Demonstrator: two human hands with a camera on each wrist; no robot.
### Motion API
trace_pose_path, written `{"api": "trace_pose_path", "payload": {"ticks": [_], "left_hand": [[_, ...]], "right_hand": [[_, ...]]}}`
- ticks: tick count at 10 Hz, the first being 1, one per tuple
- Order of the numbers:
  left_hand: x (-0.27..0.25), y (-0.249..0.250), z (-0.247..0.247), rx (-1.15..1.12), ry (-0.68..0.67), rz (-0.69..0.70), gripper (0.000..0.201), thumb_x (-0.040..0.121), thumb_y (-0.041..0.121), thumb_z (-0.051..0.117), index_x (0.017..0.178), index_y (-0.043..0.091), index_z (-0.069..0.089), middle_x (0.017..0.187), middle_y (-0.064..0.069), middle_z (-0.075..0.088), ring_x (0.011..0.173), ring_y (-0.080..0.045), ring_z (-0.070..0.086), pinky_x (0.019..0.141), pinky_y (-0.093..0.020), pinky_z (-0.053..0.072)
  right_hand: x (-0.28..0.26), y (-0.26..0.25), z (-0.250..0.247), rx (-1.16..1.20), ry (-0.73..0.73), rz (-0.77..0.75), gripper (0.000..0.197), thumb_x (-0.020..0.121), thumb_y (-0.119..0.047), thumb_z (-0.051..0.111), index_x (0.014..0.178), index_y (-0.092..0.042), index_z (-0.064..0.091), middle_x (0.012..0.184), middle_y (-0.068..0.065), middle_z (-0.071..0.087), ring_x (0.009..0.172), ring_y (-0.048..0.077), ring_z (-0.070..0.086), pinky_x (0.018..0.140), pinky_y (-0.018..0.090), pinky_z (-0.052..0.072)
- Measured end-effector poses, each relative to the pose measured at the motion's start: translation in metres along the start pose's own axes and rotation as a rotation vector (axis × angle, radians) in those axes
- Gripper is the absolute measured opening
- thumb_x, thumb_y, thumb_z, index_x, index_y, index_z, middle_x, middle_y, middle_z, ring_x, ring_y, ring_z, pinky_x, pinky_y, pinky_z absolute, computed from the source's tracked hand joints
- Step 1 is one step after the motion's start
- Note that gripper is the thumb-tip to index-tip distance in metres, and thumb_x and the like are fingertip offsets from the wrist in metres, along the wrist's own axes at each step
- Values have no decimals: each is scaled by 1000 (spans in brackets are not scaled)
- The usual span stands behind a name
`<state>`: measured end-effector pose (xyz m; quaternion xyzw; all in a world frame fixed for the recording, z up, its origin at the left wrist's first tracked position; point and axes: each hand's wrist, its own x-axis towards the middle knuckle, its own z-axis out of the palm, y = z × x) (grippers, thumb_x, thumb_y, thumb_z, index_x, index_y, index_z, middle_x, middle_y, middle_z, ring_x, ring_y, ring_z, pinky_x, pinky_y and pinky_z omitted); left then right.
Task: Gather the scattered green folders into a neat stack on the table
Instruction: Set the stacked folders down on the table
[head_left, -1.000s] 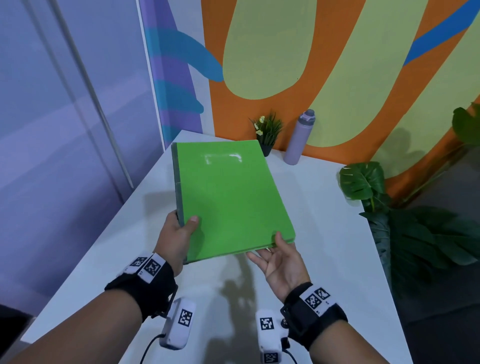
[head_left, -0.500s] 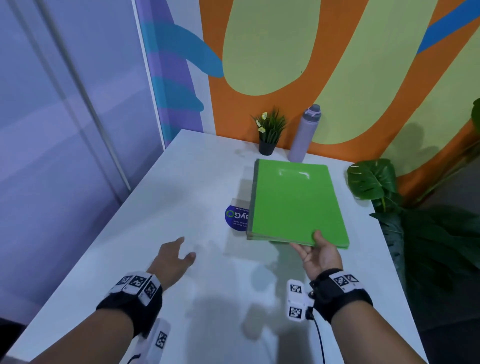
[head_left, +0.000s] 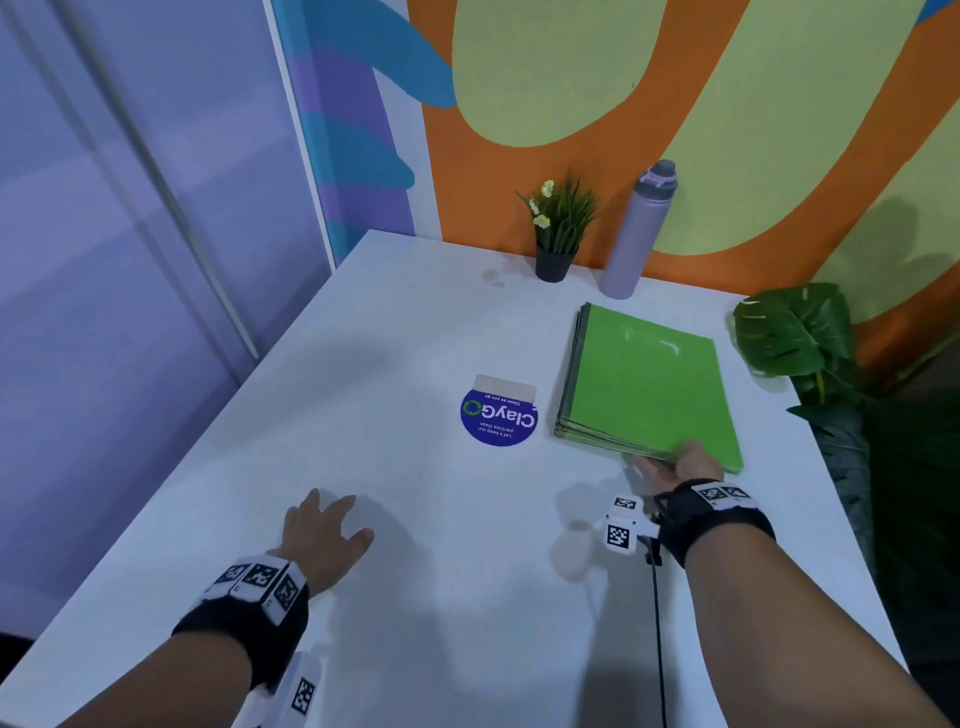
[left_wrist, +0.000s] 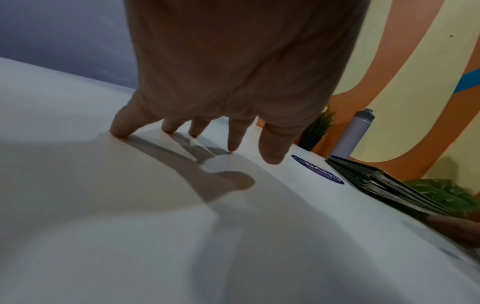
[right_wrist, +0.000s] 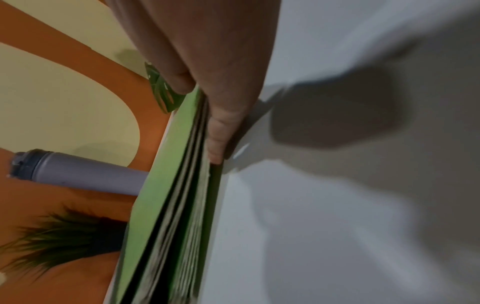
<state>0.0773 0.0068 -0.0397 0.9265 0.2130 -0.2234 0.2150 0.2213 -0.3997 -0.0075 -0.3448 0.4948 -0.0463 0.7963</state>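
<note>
A stack of green folders (head_left: 649, 384) lies flat on the right side of the white table (head_left: 395, 322), dark spines to the left. My right hand (head_left: 675, 465) pinches the stack's near edge, thumb on the top cover and fingers beneath; the right wrist view shows this grip (right_wrist: 207, 86) on the layered folders (right_wrist: 166, 205). My left hand (head_left: 324, 535) holds nothing and rests on the bare table at the near left, spread fingertips (left_wrist: 119, 131) touching the surface. The stack (left_wrist: 384, 185) lies far to its right.
A round blue sticker (head_left: 498, 418) lies on the table left of the stack. A small potted plant (head_left: 558, 234) and a lilac bottle (head_left: 636, 234) stand at the back against the painted wall. A large leafy plant (head_left: 795, 332) stands off the table's right edge.
The left hand let go of the folders and dropped onto the table. The right hand carried the stack to the right and set it down flat on the table.
</note>
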Motion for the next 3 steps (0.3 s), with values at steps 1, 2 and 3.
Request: {"api": "trace_pose_path", "payload": {"ticks": [1, 2, 3], "left_hand": [[-3, 0, -1, 5, -2, 1, 69, 90, 54, 50, 151, 32, 27, 165, -9, 4, 151, -32, 2, 118, -54, 20], [-4, -4, -6, -54, -32, 14, 69, 91, 50, 50, 152, 27, 27, 164, -11, 8, 151, -31, 7, 119, -49, 19], [-8, -4, -14, -158, -60, 52, 67, 93, 43, 52, 152, 21, 28, 163, -11, 16, 150, -26, 20, 120, -42, 20]], "right_hand": [[8, -2, 5, -137, -10, -6, 51, 98, -26, 51, 137, 3, 34, 137, 20, 50, 118, 33, 53, 101, 38, 45], [-9, -6, 1, -231, -86, 20, 27, 102, -17, 40, 119, 4, 46, 140, 22, 47, 122, 35, 53, 97, 45, 49], [-20, -8, -7, -308, -159, -20, 44, 101, -13, 40, 143, -2, 32, 151, 16, 36, 133, 32, 44, 85, 36, 53]]}}
